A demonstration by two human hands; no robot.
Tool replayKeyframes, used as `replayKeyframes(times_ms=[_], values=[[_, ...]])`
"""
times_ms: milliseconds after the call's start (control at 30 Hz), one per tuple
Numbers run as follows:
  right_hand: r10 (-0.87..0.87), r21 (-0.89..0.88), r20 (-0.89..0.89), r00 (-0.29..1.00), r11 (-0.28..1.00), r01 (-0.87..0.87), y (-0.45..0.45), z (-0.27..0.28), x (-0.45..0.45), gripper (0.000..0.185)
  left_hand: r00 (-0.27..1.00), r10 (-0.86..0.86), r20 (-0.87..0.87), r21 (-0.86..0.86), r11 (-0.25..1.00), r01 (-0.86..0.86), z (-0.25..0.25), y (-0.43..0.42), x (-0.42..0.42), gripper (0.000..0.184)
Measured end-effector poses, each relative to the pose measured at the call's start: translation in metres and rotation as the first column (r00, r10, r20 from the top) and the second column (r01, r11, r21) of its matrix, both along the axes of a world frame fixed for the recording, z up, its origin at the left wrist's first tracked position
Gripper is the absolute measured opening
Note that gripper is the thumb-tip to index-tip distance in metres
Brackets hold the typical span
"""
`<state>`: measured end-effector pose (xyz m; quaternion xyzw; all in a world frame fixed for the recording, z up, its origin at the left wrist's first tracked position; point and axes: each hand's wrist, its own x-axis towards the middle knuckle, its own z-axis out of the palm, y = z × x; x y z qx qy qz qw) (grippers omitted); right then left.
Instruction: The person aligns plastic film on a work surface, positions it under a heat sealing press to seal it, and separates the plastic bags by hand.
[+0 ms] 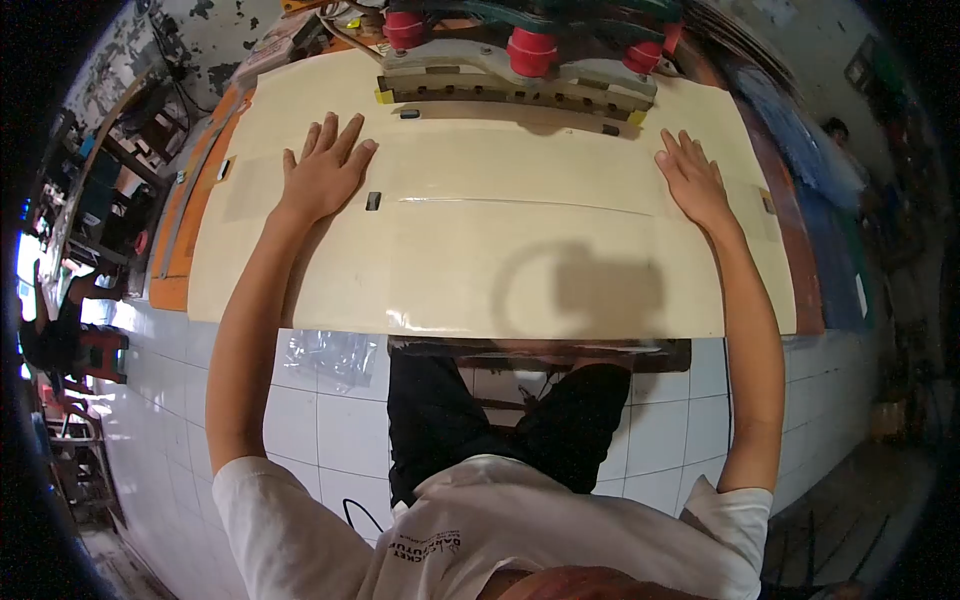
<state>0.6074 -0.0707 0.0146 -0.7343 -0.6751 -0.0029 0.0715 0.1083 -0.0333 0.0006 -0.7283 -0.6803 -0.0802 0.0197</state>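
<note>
Both of my hands lie flat on a large cream-coloured sheet or board (300,270) that covers the work table. On its left part rests my left hand (326,168), palm down with fingers spread, holding nothing. My right hand (692,178) is pressed flat near the right side, fingers stretched out and nothing in them. What seems to be clear glossy film (520,270) lies over the middle, with a straight line running across it. Small dark pieces (373,201) sit on the surface, one beside my left hand.
Beyond the sheet stands a machine with a long metal bar (520,92) and red round fittings (532,52). Clear plastic (330,358) lies on the tiled floor (290,420) by my legs. Blue plastic sheeting (790,130) hangs at the right. Another person shows at far right.
</note>
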Motion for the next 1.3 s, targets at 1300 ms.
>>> replayKeyframes(times_ms=[1300], values=[[0.107, -0.015, -0.188, 0.976, 0.994, -0.111, 0.026, 0.005, -0.027, 0.079, 0.95, -0.294, 0.101, 0.092, 0.954, 0.286, -0.01, 0.048, 0.003, 0.058]])
